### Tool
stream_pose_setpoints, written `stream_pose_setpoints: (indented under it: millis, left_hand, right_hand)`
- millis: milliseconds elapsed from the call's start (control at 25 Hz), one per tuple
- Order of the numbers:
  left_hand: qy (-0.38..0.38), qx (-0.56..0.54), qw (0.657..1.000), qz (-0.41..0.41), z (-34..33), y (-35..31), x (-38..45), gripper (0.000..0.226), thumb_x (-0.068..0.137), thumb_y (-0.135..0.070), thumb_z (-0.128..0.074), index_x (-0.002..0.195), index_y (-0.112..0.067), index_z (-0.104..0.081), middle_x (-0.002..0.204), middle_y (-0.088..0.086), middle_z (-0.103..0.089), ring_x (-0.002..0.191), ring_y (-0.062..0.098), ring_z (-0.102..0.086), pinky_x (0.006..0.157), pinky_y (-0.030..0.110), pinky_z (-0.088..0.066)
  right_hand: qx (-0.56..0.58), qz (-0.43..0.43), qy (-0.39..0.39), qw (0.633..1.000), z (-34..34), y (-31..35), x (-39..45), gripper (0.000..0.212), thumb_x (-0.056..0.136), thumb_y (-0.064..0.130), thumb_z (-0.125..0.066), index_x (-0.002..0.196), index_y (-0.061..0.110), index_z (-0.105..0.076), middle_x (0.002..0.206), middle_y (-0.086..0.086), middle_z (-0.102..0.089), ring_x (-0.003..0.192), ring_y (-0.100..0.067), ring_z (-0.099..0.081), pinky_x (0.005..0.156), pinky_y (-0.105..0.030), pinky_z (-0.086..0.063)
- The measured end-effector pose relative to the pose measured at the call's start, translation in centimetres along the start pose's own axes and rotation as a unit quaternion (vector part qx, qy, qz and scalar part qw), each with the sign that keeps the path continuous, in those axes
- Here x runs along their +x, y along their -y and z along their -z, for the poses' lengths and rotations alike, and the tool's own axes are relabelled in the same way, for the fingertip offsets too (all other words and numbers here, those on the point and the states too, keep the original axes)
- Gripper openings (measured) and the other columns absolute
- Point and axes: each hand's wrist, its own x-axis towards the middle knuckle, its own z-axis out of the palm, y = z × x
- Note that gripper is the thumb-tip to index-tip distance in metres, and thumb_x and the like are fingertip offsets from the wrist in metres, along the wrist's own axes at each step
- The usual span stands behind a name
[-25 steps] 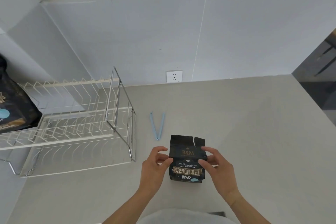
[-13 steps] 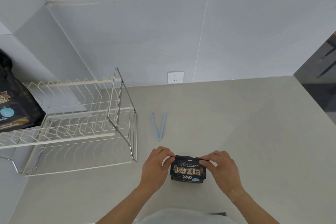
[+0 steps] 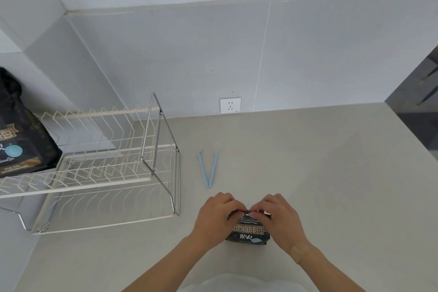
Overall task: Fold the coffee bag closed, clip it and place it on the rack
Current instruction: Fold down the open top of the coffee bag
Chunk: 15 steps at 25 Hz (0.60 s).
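A small black coffee bag (image 3: 247,232) with gold lettering stands on the counter near the front edge, its top folded down. My left hand (image 3: 216,218) and my right hand (image 3: 278,219) both pinch the folded top, fingertips meeting at the middle. A light blue clip (image 3: 208,169) lies spread in a V on the counter just behind the hands. To the left stands a white wire rack (image 3: 99,168) with a chrome end frame.
A larger black coffee bag (image 3: 19,133) sits on the rack's far left end. A wall socket (image 3: 230,105) is on the back wall. The counter's right edge (image 3: 412,135) drops off to a dark floor.
The bag's top, upright a second ago, has been folded down. Both hands have moved inward along the fold until their fingertips meet.
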Motion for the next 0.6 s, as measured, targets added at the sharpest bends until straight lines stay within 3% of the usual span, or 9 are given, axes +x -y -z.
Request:
stream_pose_setpoints:
  millis: [160,360,600]
  left_hand:
    - [0.019,0.043,0.999,-0.027,-0.1,0.0,0.3,0.016,0.091,-0.034,-0.054,0.101,-0.032,-0.066,0.082,-0.004,-0.060,0.080,0.015,-0.052,0.068,0.027,-0.038]
    - [0.035,0.054,0.998,-0.019,-0.3,0.0,0.6,0.016,0.090,-0.038,-0.054,0.091,-0.025,-0.064,0.082,-0.005,-0.060,0.080,0.013,-0.049,0.071,0.025,-0.033]
    - [0.043,0.104,0.993,0.024,0.0,1.0,1.0,0.039,0.086,-0.059,-0.047,0.075,-0.022,-0.055,0.077,-0.007,-0.060,0.074,0.012,-0.044,0.074,0.027,-0.036]
  right_hand:
    - [-0.025,0.020,-0.019,0.999,-0.1,-0.3,-0.3,0.006,0.081,0.035,-0.070,0.079,0.030,-0.071,0.076,0.016,-0.064,0.075,-0.004,-0.047,0.065,-0.017,-0.037]
    - [-0.048,0.050,-0.013,0.998,-0.1,-0.6,-0.3,0.006,0.081,0.033,-0.071,0.078,0.028,-0.068,0.075,0.016,-0.065,0.073,-0.007,-0.048,0.067,-0.025,-0.044]
    - [-0.021,0.015,-0.013,1.000,0.6,-2.0,0.2,0.019,0.073,0.034,-0.078,0.064,0.023,-0.066,0.063,0.012,-0.060,0.069,-0.010,-0.049,0.061,-0.019,-0.040]
